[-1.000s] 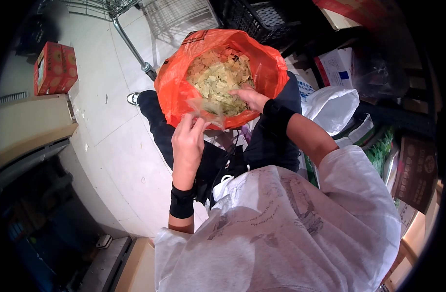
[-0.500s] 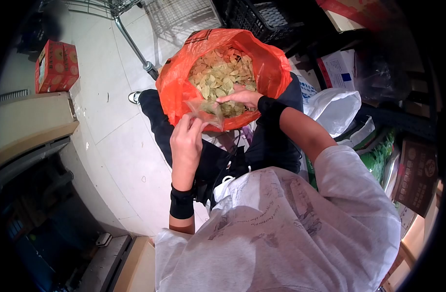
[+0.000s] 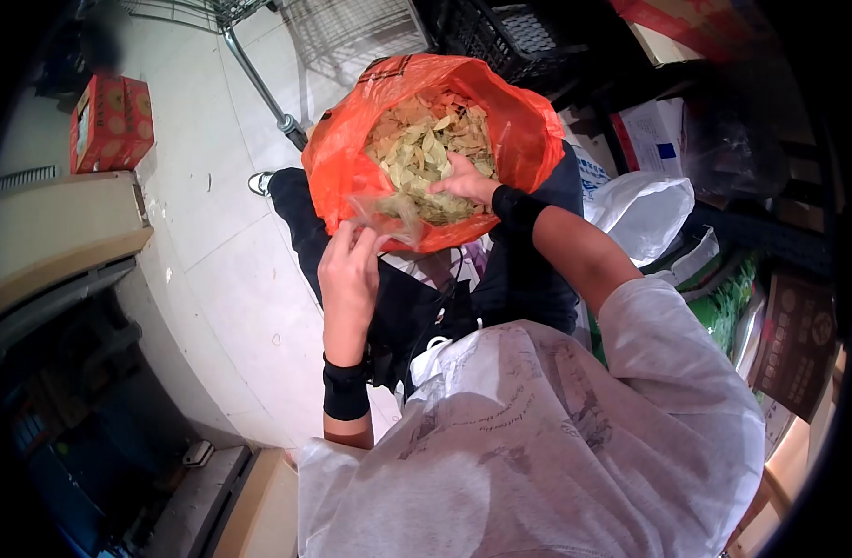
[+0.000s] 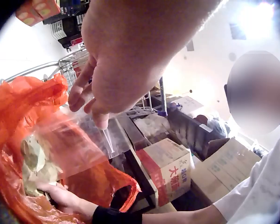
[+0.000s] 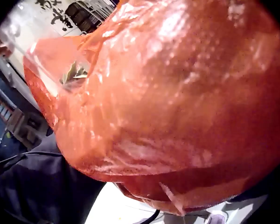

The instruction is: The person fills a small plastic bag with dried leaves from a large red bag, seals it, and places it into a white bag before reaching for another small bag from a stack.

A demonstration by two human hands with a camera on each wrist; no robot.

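Observation:
An orange plastic bag (image 3: 338,177), its mouth wide, sits between the person's legs and holds a heap of dried bay leaves (image 3: 412,139). My right hand (image 3: 471,183) is inside it, thumb and fingers spread around a clump of leaves; the left wrist view shows these leaves (image 4: 35,156) standing above that hand. At the near rim, my left hand (image 3: 349,274) pinches the edge of a small clear plastic bag (image 3: 395,221), which hangs over the orange bag. A few leaves (image 5: 75,72) show through the clear plastic in the right wrist view, where the right hand is hidden.
A red box (image 3: 114,126) stands at the left. Ahead are a metal cart leg (image 3: 259,84) and a black crate (image 3: 514,42). White plastic bags (image 3: 645,209) and a brown carton (image 3: 796,344) crowd the right side. Cartons (image 4: 165,170) show in the left wrist view.
My right hand first reached toward the near rim by the clear bag, then moved back up among the leaves, where a clump now rises at its fingers. The left hand keeps its pinch, shifting slightly left.

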